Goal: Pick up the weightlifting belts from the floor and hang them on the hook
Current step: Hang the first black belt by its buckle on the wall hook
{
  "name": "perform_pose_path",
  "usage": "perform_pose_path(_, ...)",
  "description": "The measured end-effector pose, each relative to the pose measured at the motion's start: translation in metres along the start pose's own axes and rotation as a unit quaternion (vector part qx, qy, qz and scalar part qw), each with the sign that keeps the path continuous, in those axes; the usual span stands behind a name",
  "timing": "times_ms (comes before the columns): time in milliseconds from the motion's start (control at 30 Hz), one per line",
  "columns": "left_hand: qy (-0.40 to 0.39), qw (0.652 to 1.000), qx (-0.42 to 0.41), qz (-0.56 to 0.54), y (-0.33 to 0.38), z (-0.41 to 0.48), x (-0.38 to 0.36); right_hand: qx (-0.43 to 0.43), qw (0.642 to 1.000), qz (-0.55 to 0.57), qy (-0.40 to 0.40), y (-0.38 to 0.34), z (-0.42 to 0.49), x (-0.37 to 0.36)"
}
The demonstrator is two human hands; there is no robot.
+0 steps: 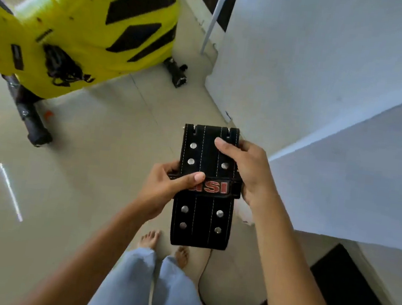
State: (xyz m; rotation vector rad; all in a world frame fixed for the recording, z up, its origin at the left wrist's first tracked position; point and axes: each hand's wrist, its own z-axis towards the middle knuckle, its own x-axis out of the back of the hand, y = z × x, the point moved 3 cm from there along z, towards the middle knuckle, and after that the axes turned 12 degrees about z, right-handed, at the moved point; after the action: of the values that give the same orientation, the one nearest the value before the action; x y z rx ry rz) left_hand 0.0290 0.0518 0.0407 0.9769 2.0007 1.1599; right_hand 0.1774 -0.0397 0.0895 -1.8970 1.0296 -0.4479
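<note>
The wide black leather weightlifting belt with white stitching and silver rivets [206,186] is up off the floor, held folded flat between both hands at about waist height in front of the person. The left hand [164,191] has its grip clenched on the red-lettered band across the belt's middle, thumb on top, likely to keep the layers from springing apart. The right hand [245,170] grips the far edge near the top end, steadying it. No hook is visible, so carrying remains. Beyond stand the pale tiled floor [95,139], a yellow padded gym machine [89,24] and a white wall [332,67]
</note>
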Motion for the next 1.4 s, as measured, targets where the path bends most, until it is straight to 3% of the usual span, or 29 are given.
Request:
perform_pose_path(133, 0.026, 0.997, -0.070, 0.000, 0.066, -0.034, -0.008, 0.020, 0.999, 0.026, -0.027, -0.066, -0.037, -0.012)
perform_pose_path(267, 0.081, 0.989, -0.121, 0.004, 0.112, -0.050, -0.005, 0.040, 0.993, 0.046, -0.104, -0.059, -0.095, -0.026)
perform_pose_path(467, 0.061, 0.987, -0.136, 0.057, 0.138, -0.072, -0.001, 0.054, 0.994, 0.035, -0.084, -0.008, -0.158, -0.030)
perform_pose_path(667, 0.002, 0.978, -0.154, 0.140, 0.144, -0.087, -0.020, 0.095, 0.983, 0.154, 0.004, -0.086, -0.126, -0.013)
perform_pose_path(800, 0.017, 0.973, -0.182, 0.141, 0.156, -0.092, -0.025, 0.097, 0.984, 0.149, -0.020, -0.112, -0.120, -0.013)
perform_pose_path(967, 0.052, 0.971, -0.193, 0.129, 0.165, -0.092, -0.008, 0.076, 0.987, 0.111, -0.092, -0.054, -0.149, -0.031)
perform_pose_path(1100, 0.052, 0.976, -0.181, 0.106, 0.162, -0.096, -0.002, 0.066, 0.992, 0.039, -0.100, 0.005, -0.186, -0.041)
perform_pose_path(1267, 0.027, 0.983, -0.152, 0.099, 0.151, -0.104, -0.002, 0.108, 0.989, 0.078, -0.070, -0.016, -0.182, -0.033)
perform_pose_path(1400, -0.013, 0.983, -0.112, 0.148, 0.146, -0.111, -0.008, 0.182, 0.980, 0.075, 0.023, -0.053, -0.171, -0.023)
